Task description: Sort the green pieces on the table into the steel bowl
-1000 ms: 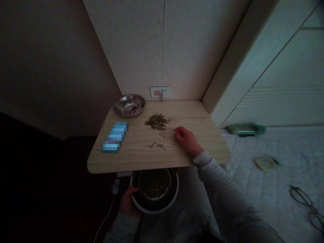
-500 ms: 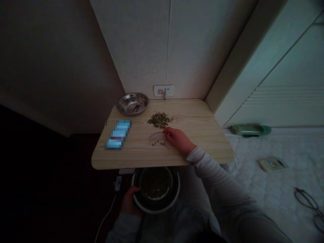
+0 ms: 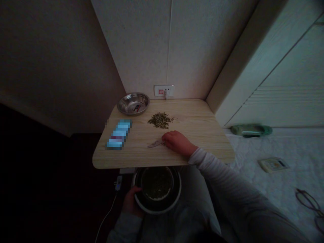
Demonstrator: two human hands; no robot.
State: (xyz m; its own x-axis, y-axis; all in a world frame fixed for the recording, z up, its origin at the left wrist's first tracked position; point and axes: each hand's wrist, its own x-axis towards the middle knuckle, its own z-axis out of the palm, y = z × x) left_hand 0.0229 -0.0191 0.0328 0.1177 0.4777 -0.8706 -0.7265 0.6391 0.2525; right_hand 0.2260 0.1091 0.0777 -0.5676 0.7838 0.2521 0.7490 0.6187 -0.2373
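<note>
My right hand (image 3: 178, 143) is closed on one end of a thin, clear flat piece (image 3: 155, 143), whose other end lies low over the tabletop and points left. Its exact kind cannot be made out. Just beyond it is a loose pile of small greenish-brown grains (image 3: 160, 120), perhaps beans or seeds. Below the table edge, my left hand (image 3: 133, 200) grips the left side of a pale-rimmed round basin (image 3: 180, 189). Within that basin sits a smaller bowl (image 3: 173, 184) with a dark green mass of grains inside.
On the wooden table (image 3: 215, 148), a steel bowl (image 3: 134, 104) stands back left, with a blurred-out phone (image 3: 118, 134) in front. A wall socket (image 3: 164, 90) is behind. Right, on a quilted surface, lie a green bottle (image 3: 250, 130), a small box (image 3: 273, 164) and glasses (image 3: 307, 199).
My right hand has moved left and nearer the front edge with the clear piece, over where a few scattered grains lay. My left hand keeps its grip on the basin.
</note>
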